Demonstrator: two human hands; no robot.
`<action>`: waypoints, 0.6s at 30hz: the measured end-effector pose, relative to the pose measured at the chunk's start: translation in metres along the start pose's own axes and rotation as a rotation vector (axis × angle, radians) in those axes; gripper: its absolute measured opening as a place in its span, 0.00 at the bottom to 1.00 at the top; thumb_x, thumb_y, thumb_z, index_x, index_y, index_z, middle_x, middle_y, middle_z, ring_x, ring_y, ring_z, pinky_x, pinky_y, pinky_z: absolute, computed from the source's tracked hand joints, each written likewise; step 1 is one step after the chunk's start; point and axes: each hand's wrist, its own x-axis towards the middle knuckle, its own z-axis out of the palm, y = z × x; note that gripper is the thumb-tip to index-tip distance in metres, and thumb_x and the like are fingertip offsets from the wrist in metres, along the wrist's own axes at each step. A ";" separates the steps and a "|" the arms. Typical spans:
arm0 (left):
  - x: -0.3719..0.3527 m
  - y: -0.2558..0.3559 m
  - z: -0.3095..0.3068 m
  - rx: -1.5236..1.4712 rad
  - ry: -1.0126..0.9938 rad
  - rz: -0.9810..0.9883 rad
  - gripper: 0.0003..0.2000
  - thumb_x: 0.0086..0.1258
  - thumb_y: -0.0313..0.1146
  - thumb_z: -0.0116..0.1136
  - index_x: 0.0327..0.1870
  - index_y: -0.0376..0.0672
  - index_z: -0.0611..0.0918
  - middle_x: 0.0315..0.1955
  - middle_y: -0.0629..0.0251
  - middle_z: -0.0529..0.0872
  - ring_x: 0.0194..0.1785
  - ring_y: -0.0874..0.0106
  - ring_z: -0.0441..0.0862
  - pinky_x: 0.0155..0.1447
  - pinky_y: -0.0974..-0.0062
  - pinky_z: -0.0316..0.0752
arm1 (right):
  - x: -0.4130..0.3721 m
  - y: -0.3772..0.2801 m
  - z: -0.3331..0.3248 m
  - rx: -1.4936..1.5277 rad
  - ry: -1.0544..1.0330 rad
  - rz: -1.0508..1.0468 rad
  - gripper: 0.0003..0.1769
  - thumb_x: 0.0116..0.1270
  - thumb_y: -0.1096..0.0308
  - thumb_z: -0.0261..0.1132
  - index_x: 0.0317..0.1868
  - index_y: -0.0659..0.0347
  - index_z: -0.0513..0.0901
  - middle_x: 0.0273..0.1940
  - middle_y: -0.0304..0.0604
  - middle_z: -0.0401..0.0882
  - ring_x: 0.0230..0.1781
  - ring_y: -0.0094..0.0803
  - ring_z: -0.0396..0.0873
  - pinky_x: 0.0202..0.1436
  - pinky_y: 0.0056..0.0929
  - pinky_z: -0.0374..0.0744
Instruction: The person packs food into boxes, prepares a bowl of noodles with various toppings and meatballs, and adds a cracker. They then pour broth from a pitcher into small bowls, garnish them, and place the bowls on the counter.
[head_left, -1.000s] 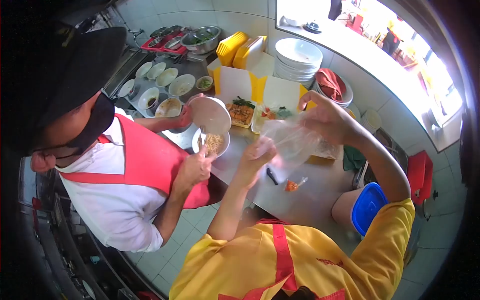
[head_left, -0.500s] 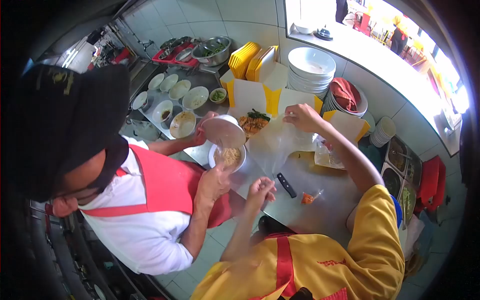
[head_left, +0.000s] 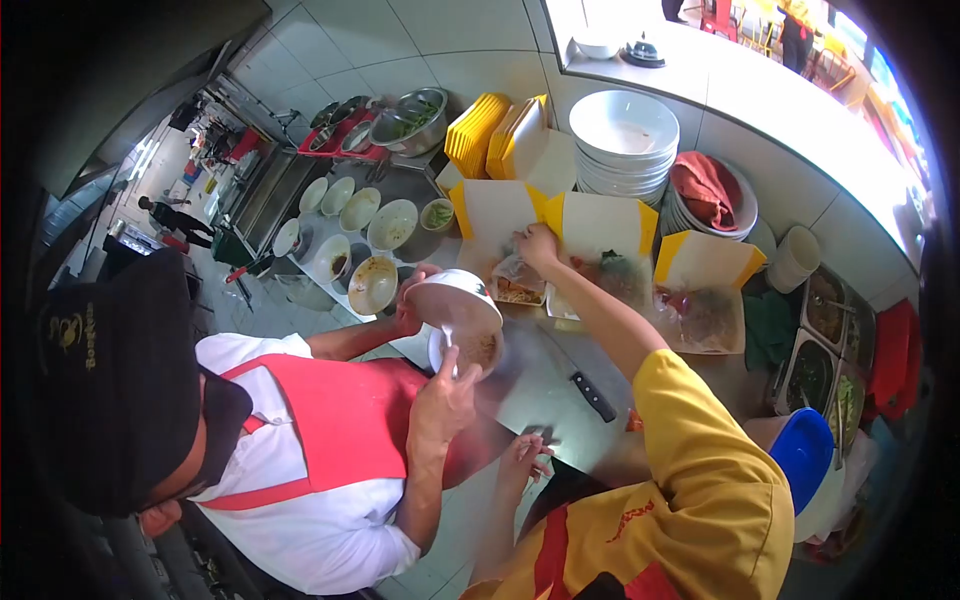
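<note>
Plastic [head_left: 513, 272] under right hand [head_left: 537, 247], beyond the knife [head_left: 593, 396]

Knife lies flat on the steel counter [head_left: 537, 392], black handle toward the wearer, blade running away to the left.

Right hand: arm stretched past the knife to the left box [head_left: 497, 208], which stands open beyond and to the left of it. Fingers bent down onto the clear plastic in that box, touching it. Whether they pinch it or only press, cannot tell; the hand covers the contact and the detail is soft. Orange-brown food [head_left: 522, 294] shows at the box's near edge.

Left hand [head_left: 525, 460]: nearer the wearer than the knife and left of its handle, by the counter's near edge. Fingers loosely curled, half open; seems to hold nothing, though the spot is blurred.

Middle box [head_left: 600, 215]: straight beyond the knife, lid up, greens and clear wrap inside, partly behind the right forearm. Right box [head_left: 706, 258]: beyond and right, lid up, a clear bag over red pieces.

Co-worker [head_left: 315, 430], red apron and dark cap: left of the knife, tipping a white bowl [head_left: 455, 300] above a second bowl [head_left: 435, 352], pale utensil [head_left: 448, 340] in hand.

Farther beyond the knife: stacked white dishes [head_left: 622, 185], folded yellow cartons [head_left: 475, 138]. Right of it, nearer the wearer: blue lid [head_left: 805, 450]. Right and beyond: metal tubs [head_left: 808, 375] of food.
</note>
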 end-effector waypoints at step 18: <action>-0.023 0.002 -0.017 0.189 0.063 -0.029 0.15 0.71 0.46 0.51 0.47 0.43 0.74 0.37 0.64 0.82 0.21 0.82 0.72 0.22 0.87 0.62 | -0.001 -0.028 0.035 -0.664 -0.493 -1.045 0.14 0.51 0.62 0.64 0.40 0.51 0.84 0.42 0.42 0.80 0.53 0.38 0.75 0.53 0.37 0.74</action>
